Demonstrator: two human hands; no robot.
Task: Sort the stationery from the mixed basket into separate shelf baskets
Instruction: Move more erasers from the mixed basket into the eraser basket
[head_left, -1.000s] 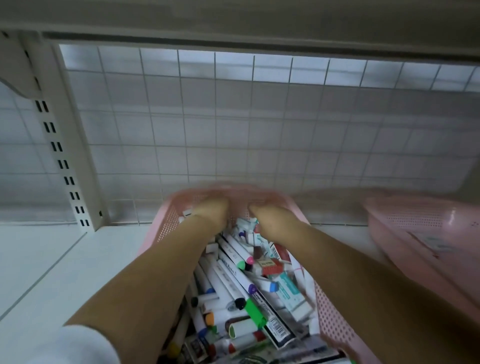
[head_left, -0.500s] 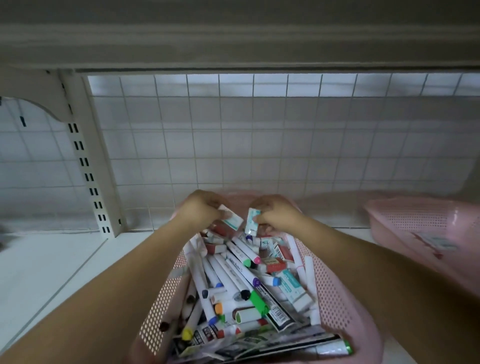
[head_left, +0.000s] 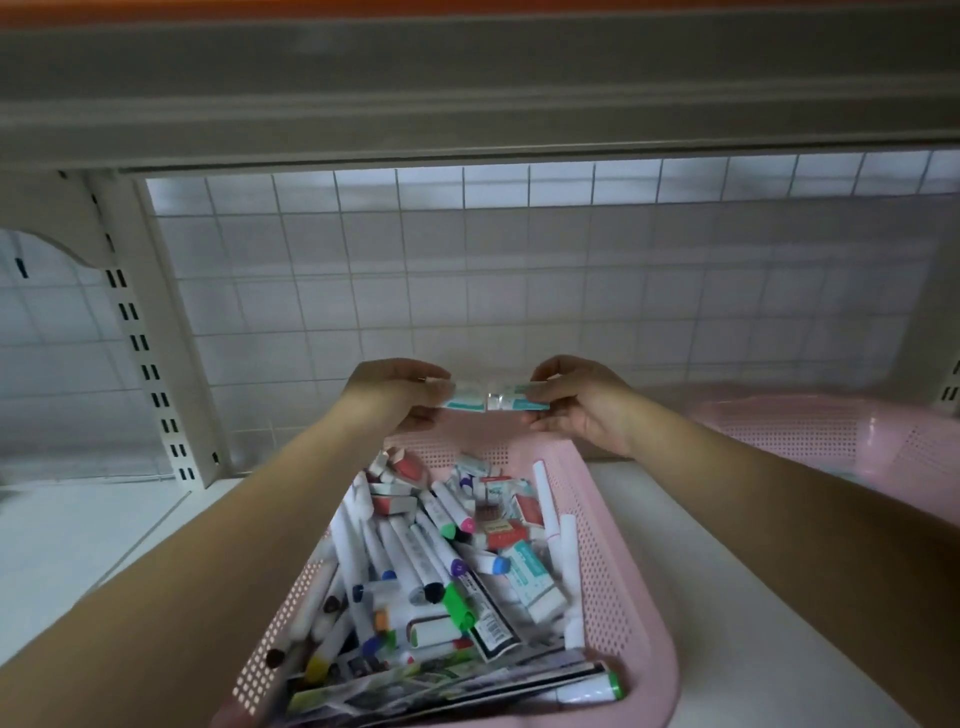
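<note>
Head view: L hand (head_left: 400, 392) & R hand (head_left: 576, 402) pinch erasers (head_left: 465, 401) over pink basket (head_left: 639, 597); white shelf (head_left: 78, 545), grid back (head_left: 467, 286).

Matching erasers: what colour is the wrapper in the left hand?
Teal and white wrapper; head view.

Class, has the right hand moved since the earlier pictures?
Yes. The right hand has risen out of the pink perforated plastic basket, above its far rim, holding a teal-and-white eraser.

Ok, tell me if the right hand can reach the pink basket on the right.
Probably yes: the right hand, pinching a teal eraser, has only open air toward that open-topped basket.
</note>
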